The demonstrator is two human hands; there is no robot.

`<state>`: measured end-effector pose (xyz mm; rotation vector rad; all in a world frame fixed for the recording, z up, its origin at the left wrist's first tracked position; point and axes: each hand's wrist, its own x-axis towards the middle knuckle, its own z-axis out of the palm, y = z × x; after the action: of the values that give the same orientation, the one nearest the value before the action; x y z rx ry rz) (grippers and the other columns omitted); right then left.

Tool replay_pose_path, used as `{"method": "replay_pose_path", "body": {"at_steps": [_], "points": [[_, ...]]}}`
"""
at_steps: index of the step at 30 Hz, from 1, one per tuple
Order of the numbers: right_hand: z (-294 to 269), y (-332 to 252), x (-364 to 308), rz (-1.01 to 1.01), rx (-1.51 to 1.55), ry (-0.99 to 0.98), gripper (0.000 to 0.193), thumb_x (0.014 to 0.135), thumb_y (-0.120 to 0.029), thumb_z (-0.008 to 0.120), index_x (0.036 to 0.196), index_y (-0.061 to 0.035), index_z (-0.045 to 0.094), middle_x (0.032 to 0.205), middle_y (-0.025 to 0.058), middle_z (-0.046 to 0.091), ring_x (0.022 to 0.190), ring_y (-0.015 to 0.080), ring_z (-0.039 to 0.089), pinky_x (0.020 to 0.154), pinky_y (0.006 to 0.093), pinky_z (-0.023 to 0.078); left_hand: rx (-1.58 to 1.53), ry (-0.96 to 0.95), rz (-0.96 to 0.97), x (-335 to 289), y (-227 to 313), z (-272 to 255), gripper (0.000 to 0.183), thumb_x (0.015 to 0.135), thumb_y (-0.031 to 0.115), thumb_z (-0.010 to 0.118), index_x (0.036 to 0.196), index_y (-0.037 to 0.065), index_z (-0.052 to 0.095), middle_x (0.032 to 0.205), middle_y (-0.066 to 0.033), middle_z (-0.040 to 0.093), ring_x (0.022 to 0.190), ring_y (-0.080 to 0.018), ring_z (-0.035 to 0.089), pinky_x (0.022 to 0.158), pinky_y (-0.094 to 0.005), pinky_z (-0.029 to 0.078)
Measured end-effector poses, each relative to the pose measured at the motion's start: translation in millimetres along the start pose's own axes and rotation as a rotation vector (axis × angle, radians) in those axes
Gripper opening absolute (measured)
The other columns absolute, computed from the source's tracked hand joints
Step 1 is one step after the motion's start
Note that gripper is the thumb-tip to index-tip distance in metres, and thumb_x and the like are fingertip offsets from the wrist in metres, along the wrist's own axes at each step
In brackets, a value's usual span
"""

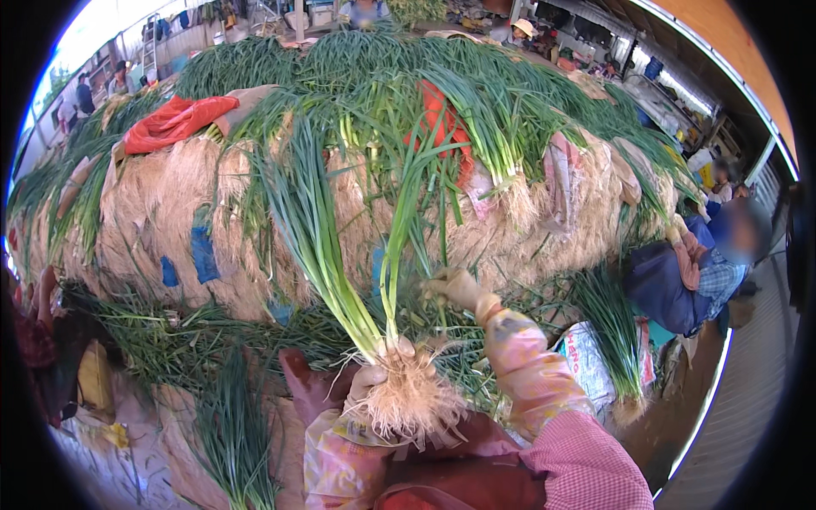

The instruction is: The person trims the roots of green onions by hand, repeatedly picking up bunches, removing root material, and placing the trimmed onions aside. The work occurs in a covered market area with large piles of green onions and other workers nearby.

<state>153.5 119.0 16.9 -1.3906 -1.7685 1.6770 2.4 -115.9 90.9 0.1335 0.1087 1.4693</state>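
My gloved left hand [364, 384] is closed around the base of a bunch of spring onions [361, 327]. Pale, hairy roots [414, 393] spread out beside its fingers, and the long green leaves fan upward and away from me. To the right of the stems is my gloved right hand [459, 289], apart from the bunch, its fingers curled and slightly blurred. A bit of green leaf shows just below those fingers; what they hold, if anything, is unclear. Patterned sleeve covers reach over both forearms.
A large heap of spring onions [178, 191] rises ahead, roots facing me. Red sacking [178, 123] lies on it. Loose leaves [153, 340] litter its foot. More spring onions lie at lower left [234, 433] and right [612, 327]. A person [714, 272] sits at right.
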Motion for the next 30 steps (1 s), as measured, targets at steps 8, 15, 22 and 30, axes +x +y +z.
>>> {"method": "replay_pose_path", "body": {"at_steps": [8, 15, 22, 30], "points": [[-30, -50, -71, -0.078, 0.287, -0.283, 0.033, 0.095, -0.022, 0.062, 0.121, -0.0017, 0.063, 0.077, -0.0039, 0.060, 0.049, -0.0001, 0.041, 0.041, 0.0160, 0.029, 0.074, -0.046, -0.218, 19, -6, -32, 0.063, 0.073, 0.014, 0.066, 0.129, -0.009, 0.048, 0.138, -0.0217, 0.049, 0.127, -0.0314, 0.048, 0.108, -0.0485, 0.040], [14, -64, -63, -0.112, 0.145, 0.008, 0.029, 0.092, -0.028, 0.064, 0.105, -0.0025, 0.067, 0.080, 0.0036, 0.068, 0.053, 0.0064, 0.049, 0.046, 0.0214, 0.039, 0.190, -0.036, -0.334, 11, -14, -54, 0.057, 0.074, 0.017, 0.070, 0.122, -0.008, 0.053, 0.120, -0.0218, 0.060, 0.107, -0.0328, 0.062, 0.098, -0.0470, 0.049], [59, -14, -120, -0.754, -1.115, 0.236, 0.024, 0.088, -0.018, 0.058, 0.109, -0.0065, 0.060, 0.087, 0.0130, 0.062, 0.066, 0.0283, 0.065, 0.055, 0.0377, 0.054, 0.147, 0.039, -0.254, 6, -9, -48, 0.045, 0.074, 0.018, 0.067, 0.112, -0.004, 0.056, 0.099, -0.0171, 0.065, 0.085, -0.0277, 0.066, 0.077, -0.0400, 0.057], [58, -40, -206, -0.561, -0.179, -0.035, 0.028, 0.098, -0.029, 0.054, 0.087, -0.0065, 0.067, 0.066, 0.0047, 0.065, 0.054, 0.0182, 0.060, 0.050, 0.0322, 0.049, 0.060, -0.070, -0.019, 7, -7, -70, 0.044, 0.081, 0.027, 0.063, 0.114, 0.000, 0.055, 0.096, -0.0164, 0.060, 0.087, -0.0290, 0.060, 0.073, -0.0397, 0.053]]}}
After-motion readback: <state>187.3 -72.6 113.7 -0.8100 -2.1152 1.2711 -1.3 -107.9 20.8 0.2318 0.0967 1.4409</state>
